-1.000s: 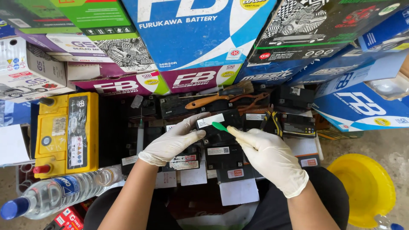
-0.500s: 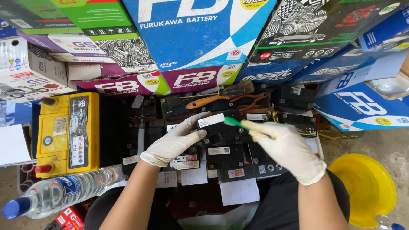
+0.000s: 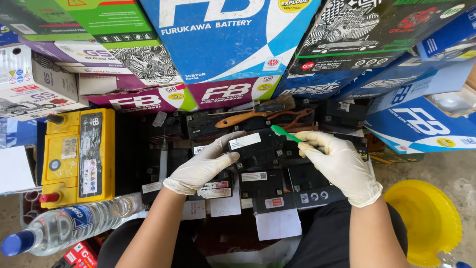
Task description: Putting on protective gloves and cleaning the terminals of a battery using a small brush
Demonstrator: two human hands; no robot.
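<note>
Two gloved hands work on a small black battery.

The left hand point(image 3: 206, 164) rests on the small black battery point(image 3: 255, 149). The right hand point(image 3: 339, 164) holds a green tool point(image 3: 285, 133) just above it. A yellow battery point(image 3: 79, 156) and a water bottle point(image 3: 69, 226) lie to the left, a yellow bowl point(image 3: 429, 221) to the right.

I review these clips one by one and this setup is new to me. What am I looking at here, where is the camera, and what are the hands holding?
The one view comes from a camera worn on a person's head, looking down at their own gloved hands. The left hand steadies a small black battery with a white label. The right hand holds a green-handled tool, its tip over that battery; what kind of tool it is cannot be told. More black batteries lie around it. A yellow battery and a clear water bottle sit at left, a wooden-handled brush behind, a yellow bowl at right, and stacked cartons beyond.
</note>
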